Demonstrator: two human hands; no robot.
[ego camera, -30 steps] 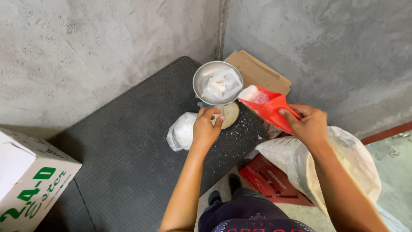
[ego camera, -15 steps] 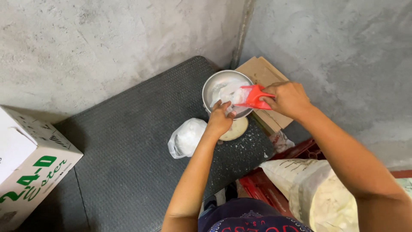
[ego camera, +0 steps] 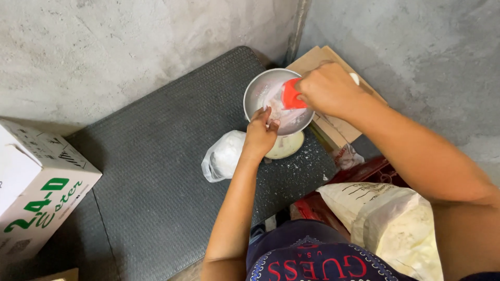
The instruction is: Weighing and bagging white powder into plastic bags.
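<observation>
Right hand [ego camera: 329,89]: over the bowl, fingers closed round the handle end of a red scoop [ego camera: 291,95]; scoop mouth tipped down into the bowl.
Left hand [ego camera: 260,136]: at the near rim of the bowl, fingers pinched shut on the edge of a clear bag [ego camera: 278,104] lining the bowl.
Bowl [ego camera: 255,91]: round, metal, seated on a small pale scale [ego camera: 286,148]; white powder visible inside the bag.
Scale: on the far right corner of a dark ribbed mat [ego camera: 156,171]; white dust scattered on the mat just beside it.
Filled bag [ego camera: 224,155]: clear plastic, white powder inside, lying on the mat just left of the scale, under the left forearm.
Cardboard [ego camera: 333,125]: flat brown sheet beyond the bowl, against the concrete wall.
Sack [ego camera: 390,218]: large, open, pale powder inside, near the right arm, beside a red crate [ego camera: 364,171].
Box [ego camera: 36,182]: white carton with green print, at the left edge of the mat.
</observation>
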